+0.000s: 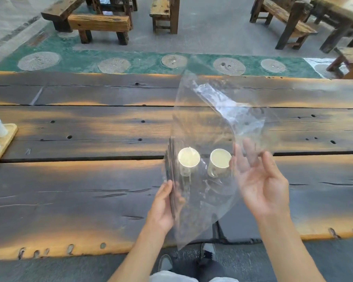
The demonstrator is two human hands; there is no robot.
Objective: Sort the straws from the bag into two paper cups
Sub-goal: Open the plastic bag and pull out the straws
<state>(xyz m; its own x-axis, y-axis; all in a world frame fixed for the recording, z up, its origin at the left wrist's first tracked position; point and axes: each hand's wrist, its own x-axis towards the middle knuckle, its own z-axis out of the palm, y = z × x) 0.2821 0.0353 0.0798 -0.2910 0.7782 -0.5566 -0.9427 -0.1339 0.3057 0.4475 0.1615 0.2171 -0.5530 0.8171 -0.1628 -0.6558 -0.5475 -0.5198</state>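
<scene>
Left hand (pixel 163 202): closed around dark straws (pixel 171 176) and clear bag (pixel 208 151).
Right hand (pixel 257 180): spread wide, palm up, holding nothing.
Paper cups (pixel 189 159): two, upright on surface (pixel 69 190).

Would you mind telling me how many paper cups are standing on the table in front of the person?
2. One paper cup stands nearer the left hand, seen through the clear bag; the other cup stands just to its right, beside the open right hand.

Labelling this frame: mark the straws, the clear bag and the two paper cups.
straws (pixel 172 180), head view, middle of the dark bundle.
clear bag (pixel 216 110), head view, upper sheet.
left paper cup (pixel 189 157), head view, inside.
right paper cup (pixel 220 158), head view, inside.
</scene>
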